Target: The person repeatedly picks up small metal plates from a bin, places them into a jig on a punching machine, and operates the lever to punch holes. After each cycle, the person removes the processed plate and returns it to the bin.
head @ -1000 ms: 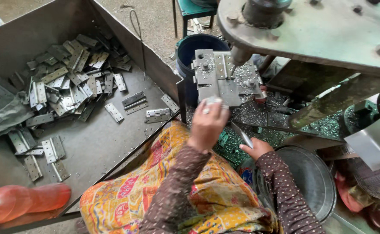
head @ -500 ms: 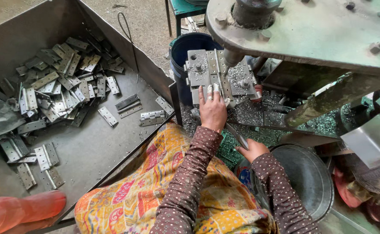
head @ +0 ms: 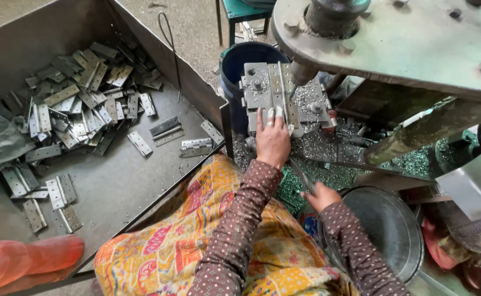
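Our left hand (head: pixel 273 140) reaches forward onto the grey metal fixture block (head: pixel 276 96) that sits under the head of the press machine (head: pixel 394 44). The fingers (head: pixel 270 116) lie stretched and flat, pressing a narrow metal hinge piece (head: pixel 280 93) against the top of the block; the hand is laid on it rather than clenched around it. The fixture block stands at the near edge of the machine bed, just behind the front corner of the metal tray. Shiny metal shavings (head: pixel 328 145) lie thick around the foot of the block and over the bed to its right.

Our right hand (head: pixel 320 196) is lower and nearer to us, closed around a thin metal rod (head: pixel 300 174) that slants up toward the left hand. Just to its right stands a round steel bowl (head: pixel 385 230), at the near right of the machine bed.

To the left a large sheet-metal tray (head: pixel 114 186) holds a heap of grey hinges (head: pixel 81 98) toward its far left corner, with a few single hinges (head: pixel 166 130) scattered nearer its right wall. A dark blue bucket (head: pixel 240 63) stands behind the fixture block, just beyond the tray's right wall. A red plastic bottle (head: pixel 26 262) lies at the tray's near left corner. A patterned yellow and orange cloth (head: pixel 196 241) covers our lap, below both dotted brown sleeves (head: pixel 240 219).
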